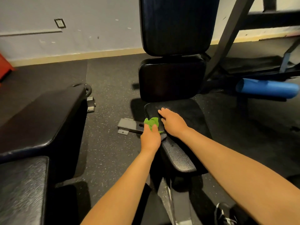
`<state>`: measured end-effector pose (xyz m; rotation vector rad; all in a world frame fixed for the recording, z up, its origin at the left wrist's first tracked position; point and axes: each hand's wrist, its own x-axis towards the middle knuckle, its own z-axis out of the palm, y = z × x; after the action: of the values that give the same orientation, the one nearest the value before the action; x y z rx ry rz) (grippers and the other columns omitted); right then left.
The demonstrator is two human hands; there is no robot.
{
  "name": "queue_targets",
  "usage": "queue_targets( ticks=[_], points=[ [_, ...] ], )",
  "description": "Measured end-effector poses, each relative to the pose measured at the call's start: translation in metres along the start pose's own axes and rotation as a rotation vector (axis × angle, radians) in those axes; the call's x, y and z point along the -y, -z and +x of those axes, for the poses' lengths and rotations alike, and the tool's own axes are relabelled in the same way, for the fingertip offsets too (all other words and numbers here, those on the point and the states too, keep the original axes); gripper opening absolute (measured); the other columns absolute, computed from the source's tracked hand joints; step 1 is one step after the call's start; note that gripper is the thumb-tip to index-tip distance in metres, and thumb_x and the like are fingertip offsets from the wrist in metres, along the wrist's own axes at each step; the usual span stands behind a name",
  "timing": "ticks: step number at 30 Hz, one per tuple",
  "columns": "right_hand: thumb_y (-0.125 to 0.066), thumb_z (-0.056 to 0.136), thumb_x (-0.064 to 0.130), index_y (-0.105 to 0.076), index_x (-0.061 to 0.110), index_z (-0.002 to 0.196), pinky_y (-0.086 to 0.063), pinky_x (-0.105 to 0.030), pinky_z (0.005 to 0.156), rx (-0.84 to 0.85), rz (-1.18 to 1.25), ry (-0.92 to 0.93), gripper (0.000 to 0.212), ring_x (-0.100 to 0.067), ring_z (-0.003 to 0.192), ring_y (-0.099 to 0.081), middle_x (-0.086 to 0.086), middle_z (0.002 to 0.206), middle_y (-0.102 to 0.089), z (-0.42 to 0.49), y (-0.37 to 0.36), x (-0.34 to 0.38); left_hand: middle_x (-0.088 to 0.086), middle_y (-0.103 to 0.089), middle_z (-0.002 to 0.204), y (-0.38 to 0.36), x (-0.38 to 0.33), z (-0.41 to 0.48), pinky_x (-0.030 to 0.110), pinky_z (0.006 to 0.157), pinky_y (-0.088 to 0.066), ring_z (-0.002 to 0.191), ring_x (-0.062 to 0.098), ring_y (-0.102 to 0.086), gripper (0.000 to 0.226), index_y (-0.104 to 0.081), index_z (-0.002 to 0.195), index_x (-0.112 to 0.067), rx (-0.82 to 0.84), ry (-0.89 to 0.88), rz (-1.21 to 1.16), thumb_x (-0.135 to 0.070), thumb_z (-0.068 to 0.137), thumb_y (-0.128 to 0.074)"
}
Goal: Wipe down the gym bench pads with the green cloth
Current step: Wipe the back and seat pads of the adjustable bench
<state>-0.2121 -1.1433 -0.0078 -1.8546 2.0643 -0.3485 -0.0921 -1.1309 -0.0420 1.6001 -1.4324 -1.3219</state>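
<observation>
left hand (pixel 150 138) has the green cloth (pixel 151 122) bunched in its fingers at the left edge of the seat pad (pixel 190 113), right hand (pixel 172 123) resting flat on that pad, fingers pretty much straight

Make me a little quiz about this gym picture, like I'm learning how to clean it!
1. Which hand grips the green cloth? A) left B) right C) neither
2. True or false: the right hand rests with straight fingers on the seat pad.
3. Fill in the gap: the foam roll at the right is coloured ____.

Key:
1. A. The left hand holds it at the pad's left edge.
2. True.
3. Blue.
</observation>
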Motion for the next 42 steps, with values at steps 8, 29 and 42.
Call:
queue_targets(
  ticks=[8, 29, 42],
  points=[
    [-0.041, 0.104, 0.015, -0.036, 0.012, 0.150, -0.027, -0.036, 0.113, -0.042, -0.036, 0.053, 0.046, -0.024, 0.144, -0.028, -0.009, 0.154, -0.035, 0.004, -0.004, -0.007, 0.006, -0.049, 0.149, -0.012, -0.023, 0.078, 0.036, 0.110, -0.034, 0.134, 0.028, -0.046, 0.055, -0.023, 0.157, -0.017, -0.123, 0.015, -0.033, -0.023, 0.105, -0.036],
    [-0.037, 0.103, 0.025, -0.043, 0.013, 0.143, -0.044, -0.042, 0.098, 0.048, -0.240, 0.381, 0.042, -0.027, 0.123, -0.044, -0.008, 0.137, -0.048, -0.031, 0.013, -0.061, 0.012, -0.056, 0.139, -0.049, -0.015, -0.082, 0.039, 0.087, -0.039, 0.122, 0.036, -0.053, 0.057, -0.013, 0.159, -0.034, -0.282, 0.100, 0.432, -0.030, 0.105, -0.032],
    [-0.034, 0.105, 0.025, -0.038, 0.014, 0.148, -0.036, -0.040, 0.107, 0.001, -0.196, 0.428, 0.044, -0.029, 0.138, -0.031, -0.008, 0.145, -0.040, -0.037, 0.011, -0.071, 0.006, -0.061, 0.135, -0.051, -0.022, -0.072, 0.041, 0.102, -0.040, 0.123, 0.034, -0.053, 0.042, -0.052, 0.140, -0.031, -0.367, 0.205, 0.229, -0.037, 0.103, -0.031]
  ],
)
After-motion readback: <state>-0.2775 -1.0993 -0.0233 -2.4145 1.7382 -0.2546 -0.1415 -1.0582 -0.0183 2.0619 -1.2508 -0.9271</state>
